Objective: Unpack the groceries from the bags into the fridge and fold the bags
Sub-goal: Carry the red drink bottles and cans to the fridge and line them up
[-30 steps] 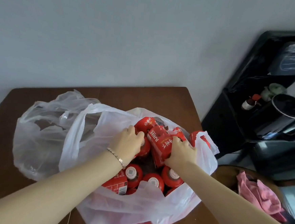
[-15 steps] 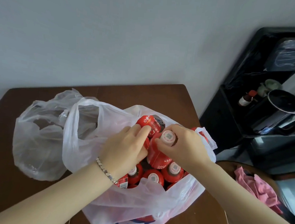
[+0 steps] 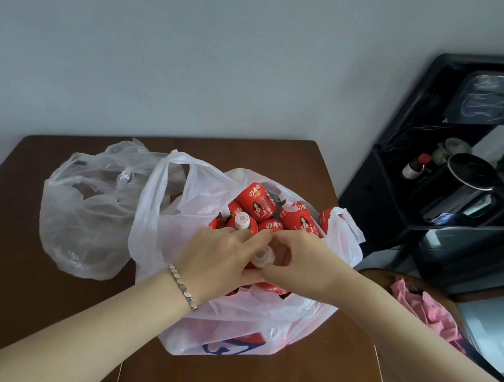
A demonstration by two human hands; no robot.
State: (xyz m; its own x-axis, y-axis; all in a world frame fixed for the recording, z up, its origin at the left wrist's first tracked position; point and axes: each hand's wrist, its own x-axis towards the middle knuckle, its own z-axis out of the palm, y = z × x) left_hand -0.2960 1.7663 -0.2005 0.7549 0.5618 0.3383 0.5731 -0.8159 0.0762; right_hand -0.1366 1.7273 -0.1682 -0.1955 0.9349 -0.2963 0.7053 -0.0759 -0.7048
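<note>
A white plastic bag (image 3: 188,216) stands open on the brown table (image 3: 24,308), filled with several red juice bottles (image 3: 256,203) with white caps. My left hand (image 3: 218,260) and my right hand (image 3: 302,261) meet over the near part of the bag's mouth. Both are closed around one bottle whose white cap (image 3: 262,256) shows between the fingers; its red body is mostly hidden under my hands. A second, clear plastic bag (image 3: 89,208) lies slumped to the left, touching the white one.
A black shelf unit (image 3: 444,182) stands to the right of the table with a dark pot, a small red-capped bottle and other items. A pink cloth (image 3: 425,310) lies on a round brown seat at lower right. A grey wall rises behind the table.
Both hands have slid toward the near side of the bag and closed together on one bottle. The bottles at the far side of the bag's mouth are now uncovered.
</note>
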